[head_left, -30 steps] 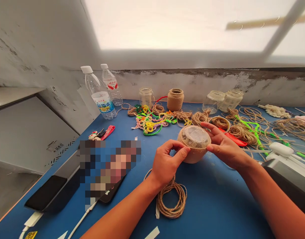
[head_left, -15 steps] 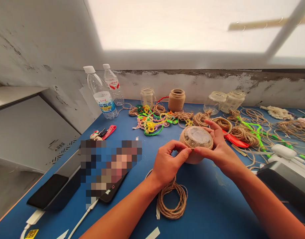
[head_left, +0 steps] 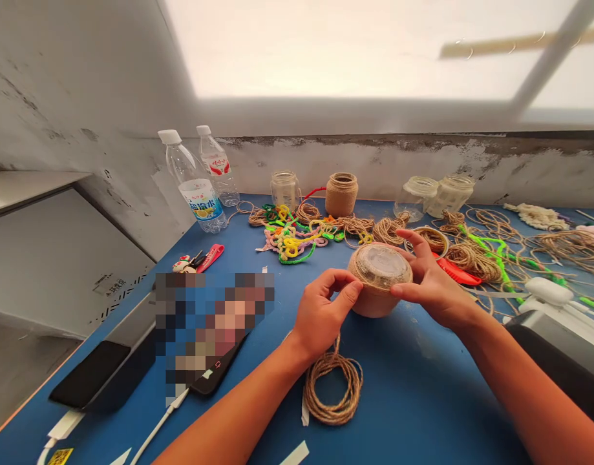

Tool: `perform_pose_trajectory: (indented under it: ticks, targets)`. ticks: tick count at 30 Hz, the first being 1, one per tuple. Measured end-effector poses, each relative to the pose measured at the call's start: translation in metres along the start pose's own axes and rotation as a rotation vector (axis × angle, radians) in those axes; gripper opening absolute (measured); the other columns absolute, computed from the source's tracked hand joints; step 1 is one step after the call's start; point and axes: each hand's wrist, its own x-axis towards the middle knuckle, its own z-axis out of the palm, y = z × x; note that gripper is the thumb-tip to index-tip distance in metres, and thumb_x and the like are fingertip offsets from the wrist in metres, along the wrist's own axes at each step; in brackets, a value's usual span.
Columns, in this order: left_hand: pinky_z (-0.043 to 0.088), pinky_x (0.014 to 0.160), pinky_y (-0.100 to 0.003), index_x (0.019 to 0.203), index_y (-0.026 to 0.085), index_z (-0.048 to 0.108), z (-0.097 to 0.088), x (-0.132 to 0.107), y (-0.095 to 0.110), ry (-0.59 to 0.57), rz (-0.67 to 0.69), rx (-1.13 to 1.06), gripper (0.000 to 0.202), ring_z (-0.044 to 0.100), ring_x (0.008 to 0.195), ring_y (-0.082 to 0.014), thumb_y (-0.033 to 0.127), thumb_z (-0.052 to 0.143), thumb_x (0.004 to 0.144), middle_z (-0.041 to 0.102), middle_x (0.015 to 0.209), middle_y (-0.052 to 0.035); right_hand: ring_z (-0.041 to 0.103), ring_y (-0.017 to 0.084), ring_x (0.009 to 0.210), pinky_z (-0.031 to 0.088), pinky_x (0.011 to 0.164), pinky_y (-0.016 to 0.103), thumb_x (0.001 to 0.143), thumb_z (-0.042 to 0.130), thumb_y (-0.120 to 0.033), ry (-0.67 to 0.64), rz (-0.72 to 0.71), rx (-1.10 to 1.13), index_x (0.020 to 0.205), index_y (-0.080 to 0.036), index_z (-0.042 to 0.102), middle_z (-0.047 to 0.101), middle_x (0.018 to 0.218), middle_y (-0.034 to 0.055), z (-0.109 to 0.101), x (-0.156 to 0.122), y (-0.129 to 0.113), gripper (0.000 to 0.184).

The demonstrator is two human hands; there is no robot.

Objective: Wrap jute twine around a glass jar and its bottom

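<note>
**Both hands on twine-wrapped jar [head_left: 369,303], mid-bench [head_left: 413,394]**

Left hand [head_left: 323,310] and right hand [head_left: 435,290] clamp the jar from opposite sides, w/ jar btwn them & hands otherwise apart. Jar sits tilted, clear round end [head_left: 380,266] up toward the person; can't tell if its base touches the bench. Twine coil [head_left: 333,391] lies just below left wrist, a strand rising toward that hand; can't tell where it ends. Two paper strips [head_left: 297,452] lie near the coil, by the near edge.

Open room: bare blue bench in front of & right of the jar, out to the near edge. Less room behind: red comb [head_left: 459,276] & twine bundles [head_left: 474,261] sit just past right hand's fingers, w/ green pipe cleaner [head_left: 495,255] tangled in loose twine. Further back, pipe-cleaner knot [head_left: 291,242], wrapped jar [head_left: 342,194] & glass jars [head_left: 284,189] line the wall [head_left: 374,165].

Left side: phone [head_left: 90,374], keys [head_left: 197,258], two plastic bottles [head_left: 192,181], and a pixelated patch [head_left: 214,329] beside left forearm. Right side: white-and-black device [head_left: 551,316] blocks the bench's right edge near right forearm.
</note>
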Motion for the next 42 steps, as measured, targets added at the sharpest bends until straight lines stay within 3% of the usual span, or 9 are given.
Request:
perform_pose_trajectory:
  ticks: [8,14,22,28,33,38,42]
  targets:
    - [0.048,0.071,-0.024,0.081,0.016,0.066,0.000,0.001,0.001,-0.016,-0.044,-0.054,0.016,0.058,0.072,-0.0126,0.032,0.068,0.080,0.067,0.077,-0.0008,0.053,0.034,0.131,0.041,0.108,0.049,0.060,0.088,-0.043,0.017,-0.014,-0.043,0.136,-0.032,0.035,0.049,0.147,0.0117,-0.004,0.002,0.011,0.094]
    - [0.049,0.067,-0.026,0.078,0.016,0.063,0.000,0.000,0.007,-0.073,-0.135,-0.134,0.022,0.060,0.064,-0.0132,0.037,0.070,0.077,0.066,0.065,-0.0007,0.053,0.037,0.132,0.043,0.107,0.049,0.057,0.090,-0.048,-0.034,0.005,-0.065,0.143,-0.034,0.030,0.057,0.140,0.0116,-0.009,0.000,0.006,0.105]
    - [0.051,0.064,-0.026,0.073,0.017,0.060,0.002,-0.001,0.010,-0.130,-0.188,-0.229,0.023,0.061,0.058,-0.0126,0.035,0.074,0.073,0.066,0.060,0.0000,0.063,0.036,0.120,0.043,0.105,0.056,0.055,0.091,-0.042,-0.060,0.093,0.113,0.145,-0.036,0.022,0.074,0.115,0.0059,-0.013,-0.001,0.014,0.114]
    - [0.051,0.065,-0.026,0.074,0.017,0.060,0.002,-0.002,0.008,-0.137,-0.199,-0.239,0.021,0.062,0.060,-0.0126,0.033,0.074,0.074,0.067,0.061,0.0002,0.061,0.034,0.124,0.042,0.106,0.055,0.057,0.090,-0.045,-0.058,0.070,0.119,0.143,-0.038,0.029,0.070,0.125,0.0068,-0.010,-0.002,0.016,0.106]
    - [0.050,0.065,-0.026,0.076,0.017,0.061,0.003,-0.003,0.006,-0.165,-0.196,-0.229,0.020,0.063,0.061,-0.0131,0.032,0.073,0.076,0.068,0.063,-0.0005,0.056,0.034,0.128,0.043,0.107,0.049,0.057,0.090,-0.047,0.032,-0.015,0.009,0.141,-0.038,0.035,0.059,0.139,0.0070,0.003,-0.004,0.021,0.101]
    - [0.049,0.065,-0.024,0.076,0.017,0.061,0.002,-0.003,0.007,-0.168,-0.188,-0.234,0.018,0.062,0.061,-0.0120,0.030,0.072,0.078,0.067,0.062,0.0000,0.056,0.033,0.127,0.044,0.107,0.047,0.059,0.087,-0.051,0.111,-0.060,-0.060,0.141,-0.037,0.036,0.058,0.136,0.0068,0.005,-0.005,0.027,0.097]
    - [0.047,0.061,-0.022,0.076,0.016,0.062,0.001,-0.002,0.009,-0.102,-0.147,-0.199,0.016,0.058,0.059,-0.0105,0.029,0.070,0.080,0.063,0.060,0.0016,0.057,0.034,0.125,0.045,0.105,0.048,0.056,0.089,-0.051,0.109,-0.048,-0.048,0.138,-0.036,0.037,0.060,0.133,0.0074,0.003,-0.003,0.025,0.098]
